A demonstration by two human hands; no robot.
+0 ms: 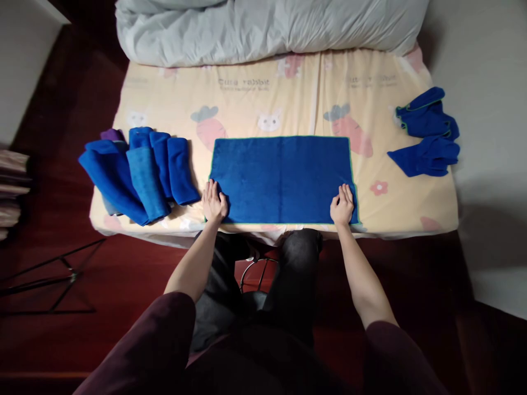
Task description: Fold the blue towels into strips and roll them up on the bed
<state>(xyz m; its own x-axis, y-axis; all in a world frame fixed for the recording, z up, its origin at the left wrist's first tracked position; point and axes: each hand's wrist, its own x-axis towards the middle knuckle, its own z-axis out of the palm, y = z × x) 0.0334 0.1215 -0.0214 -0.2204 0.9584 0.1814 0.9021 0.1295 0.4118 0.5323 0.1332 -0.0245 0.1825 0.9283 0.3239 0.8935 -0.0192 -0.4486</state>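
Note:
A blue towel (282, 178) with green edging lies spread flat on the bed near its front edge, a faint crease running down its middle. My left hand (214, 203) rests on the towel's left side, fingers stretched forward and thumb apart. On the opposite side, my right hand (342, 205) lies over the towel close to its right edge, with the fingers pointing forward. Neither hand lifts the cloth. Several rolled or folded blue towels (144, 170) sit in a bunch left of my left hand, a bit of purple cloth (112, 135) behind them.
Two crumpled blue cloths (428, 131) with green edging lie at the bed's right side. A grey quilt (267, 30) is heaped at the back of the patterned bed sheet (247, 99). A black metal stand (72, 277) is on the floor at left; a pale wall borders the right.

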